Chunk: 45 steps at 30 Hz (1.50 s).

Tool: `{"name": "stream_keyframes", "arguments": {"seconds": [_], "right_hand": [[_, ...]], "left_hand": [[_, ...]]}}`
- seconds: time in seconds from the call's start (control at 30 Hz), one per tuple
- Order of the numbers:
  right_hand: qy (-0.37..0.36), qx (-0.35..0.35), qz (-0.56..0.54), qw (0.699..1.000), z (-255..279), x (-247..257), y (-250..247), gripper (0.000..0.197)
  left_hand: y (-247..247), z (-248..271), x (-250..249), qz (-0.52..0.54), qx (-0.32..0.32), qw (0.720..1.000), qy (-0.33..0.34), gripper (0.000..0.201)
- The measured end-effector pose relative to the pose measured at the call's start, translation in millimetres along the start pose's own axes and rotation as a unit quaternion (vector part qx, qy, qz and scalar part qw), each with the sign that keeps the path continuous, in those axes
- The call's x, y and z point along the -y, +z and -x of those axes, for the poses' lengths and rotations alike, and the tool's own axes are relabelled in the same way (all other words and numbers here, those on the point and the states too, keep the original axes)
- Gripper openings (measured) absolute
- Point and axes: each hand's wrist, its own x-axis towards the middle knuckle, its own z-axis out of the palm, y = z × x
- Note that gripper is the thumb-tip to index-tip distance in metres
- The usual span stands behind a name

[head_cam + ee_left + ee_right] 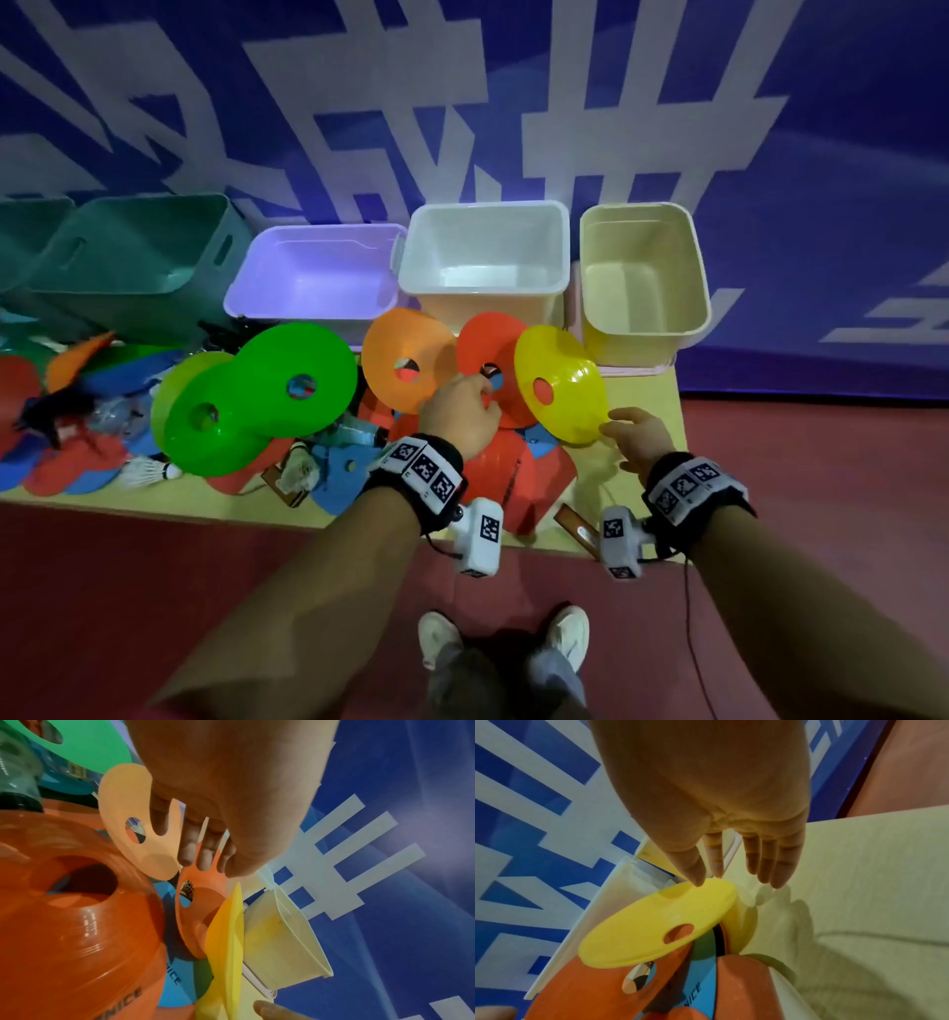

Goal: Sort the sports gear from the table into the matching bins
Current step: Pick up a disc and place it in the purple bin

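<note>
Where hands [457, 411] meet — glossy, holed yellow disc [562, 385]; smooth.

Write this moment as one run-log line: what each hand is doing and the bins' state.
left hand: fingers on red-orange disc cone | right hand: open, thumb touching yellow disc cone | yellow bin: empty

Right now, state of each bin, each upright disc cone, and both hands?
teal bin: tilted, nothing visible inside
purple bin: upright, empty
white bin: upright, empty
cream bin: upright, empty
green cones: two, on edge, overlapping
orange cone: on edge
red cone: on edge, left hand at it
yellow cone: on edge, right hand thumb touching rim, fingers straight
</note>
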Motion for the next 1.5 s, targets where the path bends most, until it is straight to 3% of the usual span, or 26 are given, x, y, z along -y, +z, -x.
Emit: {"name": "stream_keyframes", "arguments": {"seconds": [0.23,0.43,0.6,0.77,0.9,1.0,1.13,1.23,1.37,1.43,1.5], "right_hand": [[0.077,0.082,-0.136,0.984,1.2,-16.9,9.2,0.032],[0.124,0.090,-0.308,0.939,-1.2,-16.5,17.0,0.023],[0.100,0.079,-0.301,0.945,-5.4,-11.3,24.6,0.023],[0.078,0.048,-0.306,0.948,-7.9,-7.2,24.9,0.010],[0.067,0.048,-0.326,0.942,1.9,-3.8,21.3,0.018],[0.064,0.063,-0.320,0.943,13.6,7.9,14.0,0.011],[0.054,0.070,-0.314,0.945,27.2,29.8,5.0,0.017],[0.021,0.078,-0.296,0.952,41.4,52.9,-3.0,0.020],[-0.025,0.082,-0.258,0.962,58.8,82.2,-12.2,0.023],[-0.051,0.078,-0.234,0.968,66.0,95.7,-14.4,0.022],[-0.077,0.077,-0.211,0.971,72.5,106.2,-14.1,0.019]], "left_hand": [[10.3,12.6,9.0,-0.003,0.013,0.999,-0.033,0.026],[11.9,25.6,16.3,0.002,0.018,0.998,-0.053,0.024],[11.6,32.3,18.6,0.016,0.017,0.998,-0.061,0.024],[8.1,38.7,19.6,0.023,0.027,0.998,-0.053,0.026],[-0.6,42.4,19.1,0.043,0.028,0.998,-0.048,0.028],[-11.8,43.1,17.3,0.079,0.027,0.996,-0.041,0.027],[-29.3,40.3,6.7,0.155,0.002,0.988,-0.028,0.025],[-44.6,36.6,-10.8,0.236,-0.019,0.972,-0.011,0.027],[-68.1,35.9,-33.9,0.397,-0.023,0.917,-0.017,0.028],[-79.5,36.9,-41.2,0.451,-0.011,0.892,-0.007,0.036],[-86.4,36.3,-43.2,0.461,-0.013,0.887,0.008,0.050]]}}
